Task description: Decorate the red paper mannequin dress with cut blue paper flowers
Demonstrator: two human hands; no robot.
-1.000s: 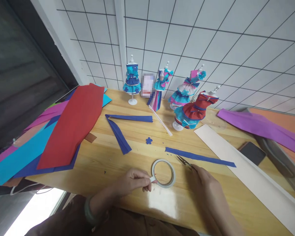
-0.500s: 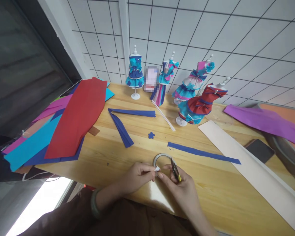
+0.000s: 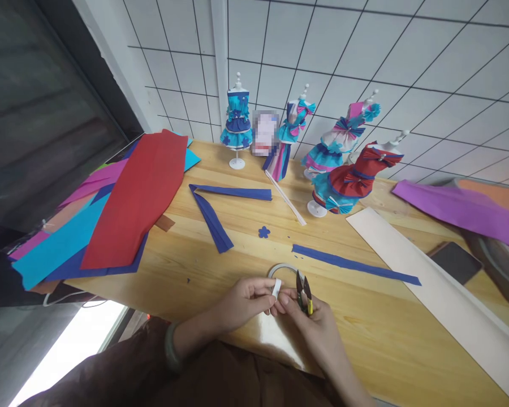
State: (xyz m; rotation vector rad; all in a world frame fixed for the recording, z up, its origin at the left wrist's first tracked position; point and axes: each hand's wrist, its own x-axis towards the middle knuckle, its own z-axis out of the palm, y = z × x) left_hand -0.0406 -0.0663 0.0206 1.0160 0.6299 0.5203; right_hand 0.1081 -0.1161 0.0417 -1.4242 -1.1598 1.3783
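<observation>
The person pinches a small white strip (image 3: 277, 288) between the thumb and fingers of the left hand (image 3: 248, 302), the fingertips closed on it, just on the near side of the tape roll (image 3: 285, 265). The strip's long axis runs toward and away from the person, its far end leaning slightly right. The right hand (image 3: 316, 325) has its fingers curled around the snips (image 3: 304, 291), which sit at the right edge of the roll and partly cover it; thumb and forefinger are drawn together near the strip's lower end, though whether they touch it cannot be told. The blades point away from the person, tips parted in a narrow V, with a yellow part of the handle toward the palm. Beyond the roll lies a blue paper flower (image 3: 263, 232); to the roll's right, a blue strip (image 3: 356, 264) runs left to right, its right end over a long pale sheet (image 3: 424, 291). Farther beyond the roll stand four dress forms in paper dresses, the nearest a red dress (image 3: 358, 178) tilted to the right. A card-like panel (image 3: 265, 133) behind them is pixelated, its writing unreadable. Left of the roll, red paper (image 3: 139, 198) tops a coloured pile.
</observation>
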